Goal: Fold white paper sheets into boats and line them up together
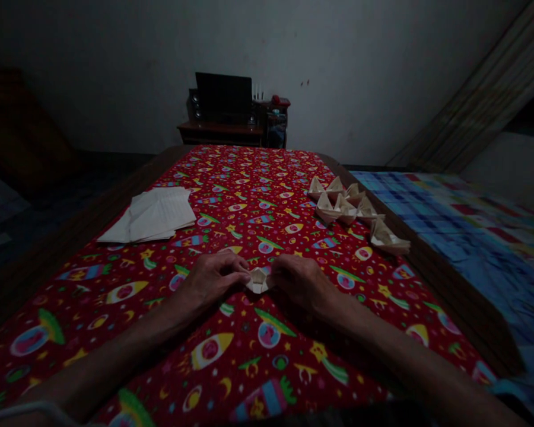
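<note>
A small folded piece of paper [258, 280] rests on the red patterned cloth [258, 344] in front of me. My left hand [211, 280] pinches its left side with closed fingers. My right hand [301, 280] pinches its right side the same way. Both forearms lie on the cloth. A stack of lined paper sheets [153, 216] sits to the far left of my hands. Several finished folded paper boats [353, 209] are grouped at the far right, close to the table's edge.
The table's dark wooden edge [449, 284] runs along the right, with a blue checked bed cover [471, 237] beyond it. A low shelf with a dark screen [225, 98] stands against the far wall. The room is dim.
</note>
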`<state>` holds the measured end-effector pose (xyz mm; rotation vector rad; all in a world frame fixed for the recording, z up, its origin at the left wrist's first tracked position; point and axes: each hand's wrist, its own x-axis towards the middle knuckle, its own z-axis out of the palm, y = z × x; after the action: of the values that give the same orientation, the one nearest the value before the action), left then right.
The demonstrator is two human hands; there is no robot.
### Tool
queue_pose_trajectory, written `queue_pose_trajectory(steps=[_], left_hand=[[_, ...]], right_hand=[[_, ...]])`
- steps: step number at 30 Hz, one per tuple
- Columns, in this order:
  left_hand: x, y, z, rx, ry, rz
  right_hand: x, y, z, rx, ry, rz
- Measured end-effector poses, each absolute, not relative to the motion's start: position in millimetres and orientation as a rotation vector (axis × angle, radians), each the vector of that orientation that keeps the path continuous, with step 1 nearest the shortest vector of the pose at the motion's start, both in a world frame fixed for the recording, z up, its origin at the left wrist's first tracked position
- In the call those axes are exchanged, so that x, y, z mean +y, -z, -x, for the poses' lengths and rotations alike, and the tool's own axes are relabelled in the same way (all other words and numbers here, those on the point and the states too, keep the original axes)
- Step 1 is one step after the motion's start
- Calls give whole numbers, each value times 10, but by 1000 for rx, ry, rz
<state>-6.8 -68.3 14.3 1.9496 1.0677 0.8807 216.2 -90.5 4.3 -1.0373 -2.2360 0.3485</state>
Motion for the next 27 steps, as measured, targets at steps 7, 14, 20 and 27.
queue_pose_trajectory(steps=[7,14,20,27], left_hand=[[-654,-87,46,1042,-922,-2001],[-628,-66,98,1080,-950,-2114],[-600,42,140,1063,-912,-2276],[-587,44,134,923,-973,-2374]], right_hand=[[-974,-64,-2156,-2246,-370,1098],[-1040,-267,-2446,-2053,-407,1262],[-1013,-430,-3022,-1788,104,1577],[-990,-422,-3466,-1740,422,1907]])
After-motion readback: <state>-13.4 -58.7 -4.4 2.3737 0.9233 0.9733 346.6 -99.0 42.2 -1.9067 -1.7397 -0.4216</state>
